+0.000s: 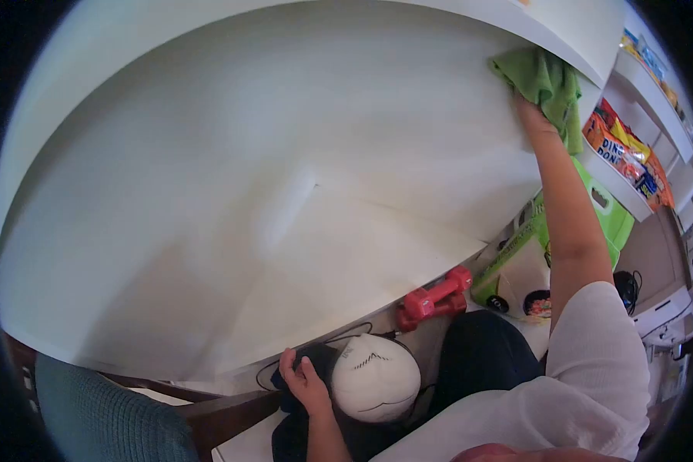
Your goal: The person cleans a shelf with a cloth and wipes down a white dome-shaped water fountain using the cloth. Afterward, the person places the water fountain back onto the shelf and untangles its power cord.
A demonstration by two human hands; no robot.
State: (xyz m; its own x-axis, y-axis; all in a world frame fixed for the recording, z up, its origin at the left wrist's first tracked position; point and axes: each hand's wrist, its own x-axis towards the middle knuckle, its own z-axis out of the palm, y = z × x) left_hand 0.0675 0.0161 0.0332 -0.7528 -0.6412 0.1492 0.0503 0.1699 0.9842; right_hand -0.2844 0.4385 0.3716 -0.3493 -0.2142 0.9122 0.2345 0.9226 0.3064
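Observation:
My right hand [531, 115] is stretched to the far right corner of a broad white surface [346, 169], mostly covered by a green cloth [545, 81]. The fingers are closed around the cloth, which is bunched against the surface near a raised white edge. Low in the middle, my left hand [306, 383] hangs by the near edge of the surface, its fingers loosely bent and apart, holding nothing. Beside it is a white rounded thing [375, 377] with dark marks; its kind is unclear.
Red dumbbells [436, 296] lie on the floor below the near edge. A green and white box [516, 266] stands to the right. Snack packets [627, 150] fill a white shelf at the far right. A chair with a teal cushion [104, 408] is at the lower left.

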